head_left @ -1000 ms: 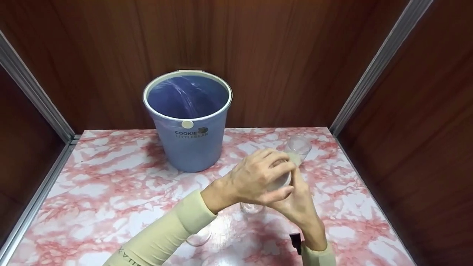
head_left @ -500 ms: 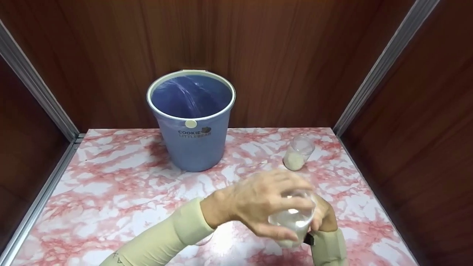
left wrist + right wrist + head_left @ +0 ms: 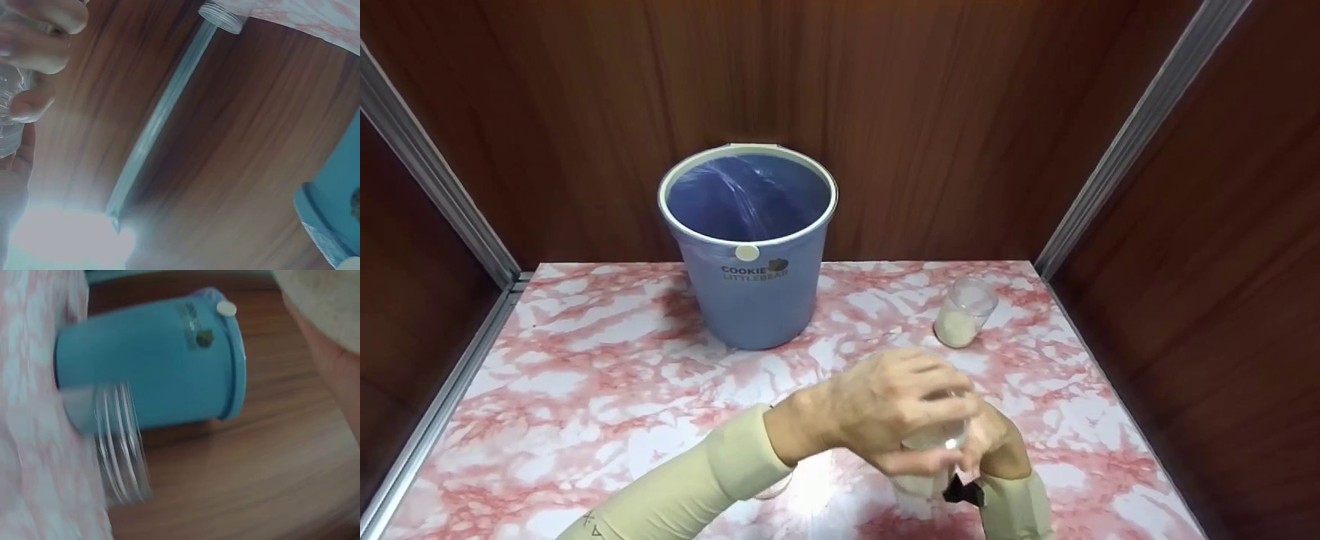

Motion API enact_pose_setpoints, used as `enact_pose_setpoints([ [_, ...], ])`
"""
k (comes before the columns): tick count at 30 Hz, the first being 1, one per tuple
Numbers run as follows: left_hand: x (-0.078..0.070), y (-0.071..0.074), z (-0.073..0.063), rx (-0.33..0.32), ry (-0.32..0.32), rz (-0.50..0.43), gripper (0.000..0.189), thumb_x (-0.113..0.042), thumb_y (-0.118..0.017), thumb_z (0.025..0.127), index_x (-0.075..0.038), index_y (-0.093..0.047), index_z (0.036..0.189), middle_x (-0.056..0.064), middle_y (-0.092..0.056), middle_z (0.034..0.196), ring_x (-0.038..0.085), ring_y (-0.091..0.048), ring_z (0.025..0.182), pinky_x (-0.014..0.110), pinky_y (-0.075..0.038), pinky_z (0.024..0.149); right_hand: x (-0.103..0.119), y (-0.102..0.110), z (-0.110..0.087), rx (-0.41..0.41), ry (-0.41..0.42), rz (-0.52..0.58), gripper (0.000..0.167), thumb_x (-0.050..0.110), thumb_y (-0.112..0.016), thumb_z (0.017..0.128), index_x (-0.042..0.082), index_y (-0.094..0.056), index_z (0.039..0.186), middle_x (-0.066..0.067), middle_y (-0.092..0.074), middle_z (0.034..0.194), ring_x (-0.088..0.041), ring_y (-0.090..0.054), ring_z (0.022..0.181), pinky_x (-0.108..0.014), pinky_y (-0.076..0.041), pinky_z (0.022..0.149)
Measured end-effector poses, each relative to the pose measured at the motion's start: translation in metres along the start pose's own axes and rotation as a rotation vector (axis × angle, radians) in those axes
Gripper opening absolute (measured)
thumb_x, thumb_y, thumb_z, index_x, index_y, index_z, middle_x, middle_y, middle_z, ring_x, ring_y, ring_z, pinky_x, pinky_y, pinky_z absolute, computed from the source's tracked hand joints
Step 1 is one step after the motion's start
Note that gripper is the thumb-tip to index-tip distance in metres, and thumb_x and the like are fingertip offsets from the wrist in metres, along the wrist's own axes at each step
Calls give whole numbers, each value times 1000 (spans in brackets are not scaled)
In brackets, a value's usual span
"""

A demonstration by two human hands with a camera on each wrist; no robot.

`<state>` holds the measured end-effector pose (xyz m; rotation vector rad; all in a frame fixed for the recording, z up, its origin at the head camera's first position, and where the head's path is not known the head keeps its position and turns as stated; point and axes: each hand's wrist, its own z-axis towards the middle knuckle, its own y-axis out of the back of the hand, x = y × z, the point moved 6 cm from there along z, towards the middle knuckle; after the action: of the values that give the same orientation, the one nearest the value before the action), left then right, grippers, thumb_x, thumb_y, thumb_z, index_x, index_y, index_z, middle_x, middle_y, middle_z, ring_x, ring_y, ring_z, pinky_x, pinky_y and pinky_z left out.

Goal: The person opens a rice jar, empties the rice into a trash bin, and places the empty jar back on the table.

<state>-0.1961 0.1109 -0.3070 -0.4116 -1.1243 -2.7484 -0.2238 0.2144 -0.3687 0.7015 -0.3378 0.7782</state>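
Note:
In the head view my left hand (image 3: 885,412) curls its fingers and thumb round a clear jar (image 3: 949,435). Behind that jar, my right hand (image 3: 997,439) also grips it; its fingers are partly hidden. Left fingers (image 3: 42,42) show on the clear plastic in the left wrist view, above part of the other hand. A pale surface (image 3: 332,304) appears at the right wrist view's upper right, beside the right hand; whether it is the jar's contents I cannot tell. A second clear jar with a threaded neck (image 3: 124,444) stands on the table near the hands.
A blue bin (image 3: 754,300) with a bag liner stands at the back. Right of it is a clear jar (image 3: 960,326) partly filled with pale grains. A clear round rim (image 3: 774,489) lies by the left sleeve. Wood-grain walls (image 3: 885,150) enclose the marbled table (image 3: 607,360).
Both hands have come nearer the front edge with the gripped jar, uncovering the jar of grains at the back right. Over the last half second they have shifted slightly left.

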Motion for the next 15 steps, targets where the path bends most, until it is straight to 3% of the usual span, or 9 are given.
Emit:
enact_pose_setpoints([
  [2,7,1,-3,-3,26,9,40,-46,-57,89,-13,-70,109,3,-69,107,14,-65,98,25,-51,92,-4,0,-6,-133,-127,-104,58,41,-64,93,-1,-48,130,-10,-57,106,-13,-58,92,-28,-52,75],
  [3,10,1,-5,-4,40,12,40,-45,-58,88,-13,-70,109,3,-69,107,14,-65,97,25,-51,90,-6,1,-8,-196,-201,-135,55,35,-69,90,-2,-50,126,-10,-58,101,-14,-58,87,-30,-53,72],
  [5,15,3,-8,-11,68,22,39,-44,-59,87,-13,-70,109,4,-69,107,14,-65,96,25,-51,88,-10,3,-13,-306,-360,-187,57,23,-75,81,-3,-49,125,-7,-61,109,-12,-61,94,-31,-56,78],
  [9,25,10,-15,-44,132,39,36,-40,-61,86,-12,-69,108,5,-69,106,16,-65,97,27,-53,85,-13,6,-22,-445,-606,-232,80,5,-79,61,-1,-46,134,-5,-62,117,-17,-64,97,-33,-56,83],
  [13,33,20,-24,-79,204,37,38,-38,-63,86,-11,-69,110,7,-70,107,18,-65,100,29,-53,87,-11,14,-30,-470,-675,-264,91,6,-81,63,0,-38,143,-10,-60,123,-24,-64,101,-31,-54,88],
  [15,37,25,-32,-84,238,39,39,-38,-62,87,-10,-69,113,7,-69,109,19,-65,101,30,-53,89,-9,23,-34,-469,-665,-267,91,4,-81,65,-2,-37,144,-17,-59,126,-26,-63,107,-31,-52,93],
])
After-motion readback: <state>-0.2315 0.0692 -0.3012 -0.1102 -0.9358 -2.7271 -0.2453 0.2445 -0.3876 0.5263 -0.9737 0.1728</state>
